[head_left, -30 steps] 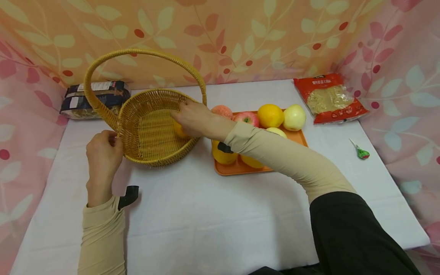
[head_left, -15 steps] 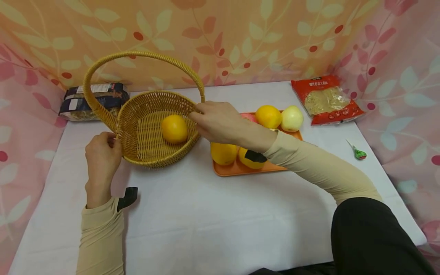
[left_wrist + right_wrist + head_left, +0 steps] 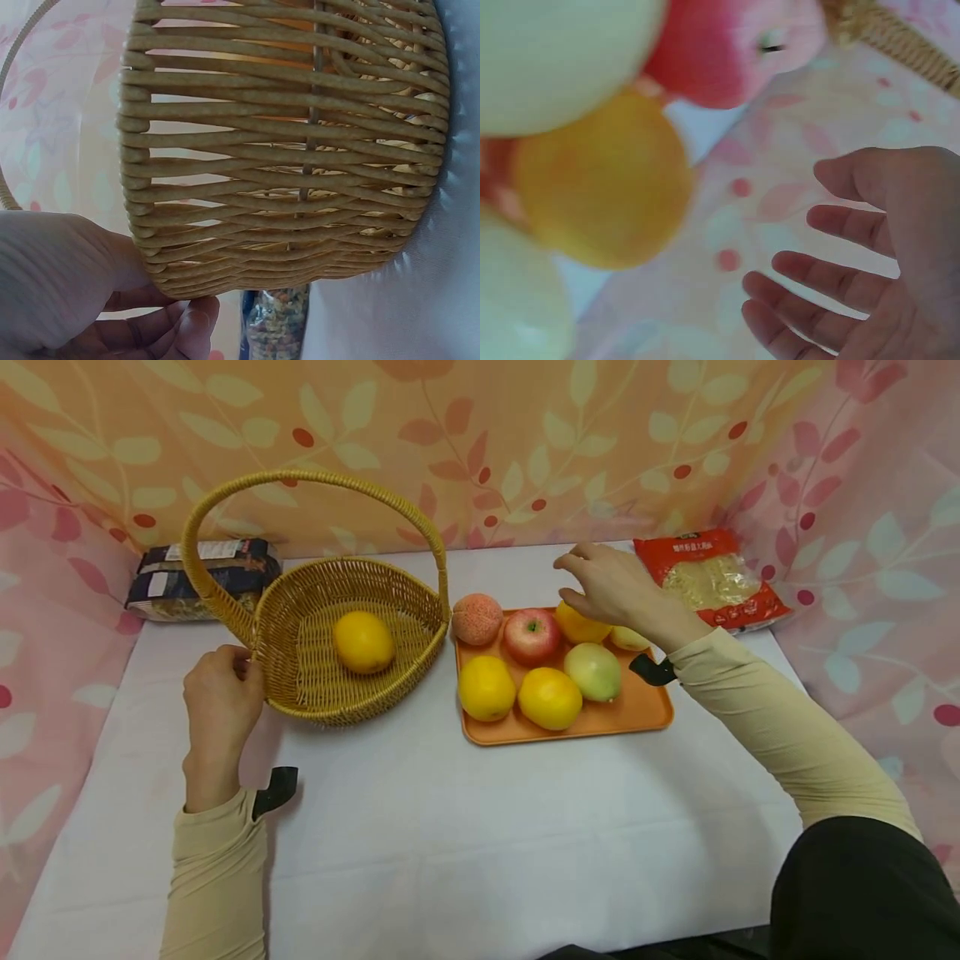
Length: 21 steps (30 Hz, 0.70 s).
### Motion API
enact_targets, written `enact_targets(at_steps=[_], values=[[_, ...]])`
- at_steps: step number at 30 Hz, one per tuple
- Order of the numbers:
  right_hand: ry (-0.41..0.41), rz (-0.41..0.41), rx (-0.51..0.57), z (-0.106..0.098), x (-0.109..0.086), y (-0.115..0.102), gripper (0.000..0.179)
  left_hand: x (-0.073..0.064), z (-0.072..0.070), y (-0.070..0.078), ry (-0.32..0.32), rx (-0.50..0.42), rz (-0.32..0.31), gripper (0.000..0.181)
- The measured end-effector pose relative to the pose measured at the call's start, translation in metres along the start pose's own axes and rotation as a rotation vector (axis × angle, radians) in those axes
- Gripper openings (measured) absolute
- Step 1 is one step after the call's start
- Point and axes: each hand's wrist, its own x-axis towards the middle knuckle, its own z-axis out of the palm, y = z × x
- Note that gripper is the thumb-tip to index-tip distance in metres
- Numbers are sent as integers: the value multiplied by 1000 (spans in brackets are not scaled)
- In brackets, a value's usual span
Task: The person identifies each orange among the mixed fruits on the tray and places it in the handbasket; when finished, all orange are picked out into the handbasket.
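Observation:
My left hand pinches the left rim of the wicker basket; the left wrist view shows thumb and fingers at the edge of its woven wall. A single orange lies inside. Over the back of the orange plastic tray, my right hand hovers with fingers spread and nothing held. Beneath it sits an orange fruit, seen apart from the fingers in the right wrist view. Also on the tray are a red apple, a pale green fruit and yellow fruits.
A rough pinkish peach sits at the tray's back left corner, beside the basket. Behind the basket lies a dark food packet. A red packet is at the back right, partly behind my right wrist. The arched handle rises above the basket.
My right hand has left the basket and moved right, over the tray. The orange, released inside, has rolled slightly left. My left hand stays on the rim.

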Motion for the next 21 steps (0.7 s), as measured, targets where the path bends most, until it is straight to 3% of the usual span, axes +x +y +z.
enact_targets(at_steps=[4, 8, 16, 21], values=[[-140, 54, 7, 11, -4, 15, 51, 0, 0, -1, 6, -6, 9, 28], [-227, 78, 24, 17, -9, 22, 59, 0, 1, -2, 5, -10, 6, 28], [-295, 96, 35, 29, -14, 26, 65, 1, 1, -2, 7, -10, 3, 29], [-296, 89, 43, 36, -16, 26, 64, 1, 1, -2, 7, -15, 5, 29]])
